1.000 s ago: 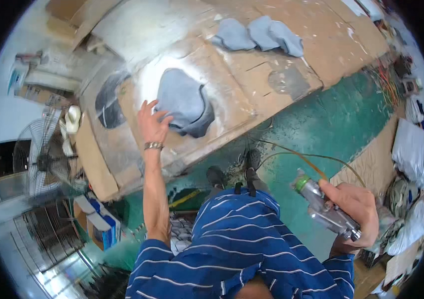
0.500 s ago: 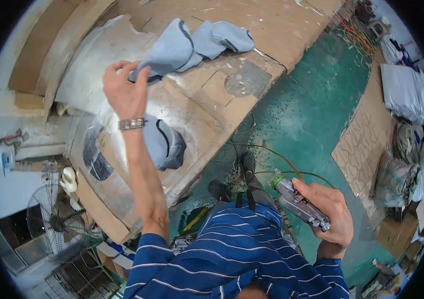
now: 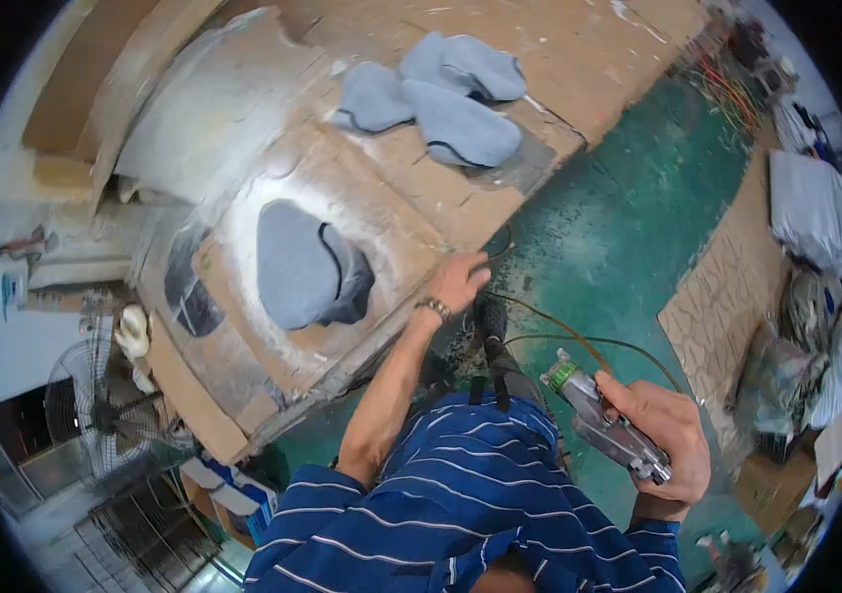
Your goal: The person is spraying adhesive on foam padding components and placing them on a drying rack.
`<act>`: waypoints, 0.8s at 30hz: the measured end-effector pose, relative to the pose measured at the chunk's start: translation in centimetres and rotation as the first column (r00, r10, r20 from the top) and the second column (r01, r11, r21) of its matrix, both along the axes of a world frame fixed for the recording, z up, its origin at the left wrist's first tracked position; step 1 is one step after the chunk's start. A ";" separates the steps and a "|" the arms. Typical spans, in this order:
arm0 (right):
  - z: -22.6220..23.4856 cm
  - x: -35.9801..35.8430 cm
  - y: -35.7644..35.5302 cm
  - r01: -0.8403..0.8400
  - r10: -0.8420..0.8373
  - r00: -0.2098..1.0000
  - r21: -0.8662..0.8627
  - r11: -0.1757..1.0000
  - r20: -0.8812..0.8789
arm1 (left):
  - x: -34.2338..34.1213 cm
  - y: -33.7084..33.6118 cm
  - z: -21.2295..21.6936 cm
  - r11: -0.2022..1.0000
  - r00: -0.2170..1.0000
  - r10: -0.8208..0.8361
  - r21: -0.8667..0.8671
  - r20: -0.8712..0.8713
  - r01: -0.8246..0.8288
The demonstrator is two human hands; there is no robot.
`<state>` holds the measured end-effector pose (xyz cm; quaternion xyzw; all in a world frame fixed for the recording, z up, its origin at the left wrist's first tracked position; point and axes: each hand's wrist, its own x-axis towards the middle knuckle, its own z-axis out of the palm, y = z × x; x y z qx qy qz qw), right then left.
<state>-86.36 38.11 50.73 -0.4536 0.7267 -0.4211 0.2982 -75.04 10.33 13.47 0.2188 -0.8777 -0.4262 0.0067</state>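
Note:
My right hand point(image 3: 666, 427) is wrapped round a metal spray gun point(image 3: 607, 418) with a green ring near its front, held out over the floor at the right. My left hand point(image 3: 458, 282), a wristwatch on its wrist, is just past the table's near edge, fingers stretched out and empty, slightly blurred. To its left, one grey, rounded, dark-edged piece point(image 3: 302, 265) lies on whitened cardboard. Farther back, similar grey pieces lie close together: a small one point(image 3: 374, 97), a front one point(image 3: 465, 127) and a back one point(image 3: 485, 67).
Worn cardboard point(image 3: 381, 188) covers the table. A thin hose point(image 3: 554, 318) runs behind the spray gun above the green floor point(image 3: 609, 212). A fan point(image 3: 94, 410) stands at the left. Bags point(image 3: 816, 212) and boxes line the right side.
My left hand has let go of a grey piece at the back of the table and come nearer and to the right. The spray gun stays in my right hand.

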 end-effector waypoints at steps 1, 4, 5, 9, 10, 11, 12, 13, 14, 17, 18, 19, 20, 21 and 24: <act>0.1 -0.1 -0.7 -0.034 0.035 0.999 -0.046 0.998 0.006 | 2.8 0.6 -0.6 0.996 1.000 0.017 0.083 0.018 -0.018; 0.7 -0.2 -2.8 -0.185 0.184 0.983 -0.043 0.982 -0.007 | 12.9 1.8 -2.9 0.938 0.956 0.153 0.268 0.249 -0.220; 0.9 -0.1 -3.4 -0.223 0.223 0.975 -0.025 0.975 -0.013 | 16.7 2.5 -3.8 0.928 0.928 0.202 0.242 0.313 -0.284; 1.5 1.2 -5.8 -0.297 0.293 0.945 -0.004 0.955 -0.147 | 31.0 5.2 -7.7 0.854 0.679 0.342 0.087 0.649 -0.513; 1.6 1.6 -6.5 -0.318 0.312 0.936 -0.010 0.948 -0.166 | 34.1 5.9 -8.9 0.876 0.595 0.309 0.022 0.742 -0.482; 1.7 2.1 -7.1 -0.271 0.262 0.953 -0.041 0.962 -0.153 | 37.3 6.9 -9.6 0.839 0.578 0.344 0.035 0.740 -0.544; 1.9 2.7 -7.8 -0.214 0.205 0.970 -0.055 0.975 -0.131 | 40.1 8.1 -10.3 0.784 0.558 0.401 0.043 0.726 -0.619; 2.2 3.8 -8.2 -0.151 0.140 0.971 -0.043 0.988 -0.192 | 42.3 9.2 -11.2 0.760 0.507 0.408 0.026 0.759 -0.650; 2.4 4.7 -8.8 -0.171 0.158 0.965 -0.046 0.984 -0.208 | 44.2 10.5 -11.8 0.673 0.476 0.451 0.063 0.755 -0.737; 3.1 7.2 -10.5 -0.118 0.099 0.968 -0.069 0.991 -0.229 | 48.0 12.9 -13.2 0.493 0.363 0.407 0.133 0.839 -0.860; 3.4 8.1 -10.9 -0.113 0.092 0.964 -0.070 0.991 -0.248 | 48.8 13.6 -13.5 0.427 0.290 0.309 0.141 0.906 -0.893; 3.8 8.9 -11.4 -0.104 0.082 0.960 -0.071 0.992 -0.267 | 49.2 14.4 -13.6 0.414 0.325 0.323 0.176 0.889 -0.893; 4.2 9.7 -11.8 -0.114 0.090 0.956 -0.071 0.991 -0.279 | 49.6 15.0 -13.6 0.202 0.265 0.412 0.197 0.872 -0.959; 4.5 10.6 -12.3 -0.145 0.119 0.952 -0.075 0.987 -0.282 | 49.8 15.3 -13.7 -0.042 0.144 0.439 0.180 0.887 -0.983; 6.1 13.3 -13.4 -0.256 0.224 0.915 -0.055 0.965 -0.335 | 50.4 15.4 -14.0 -0.036 0.209 0.499 0.261 0.841 -0.965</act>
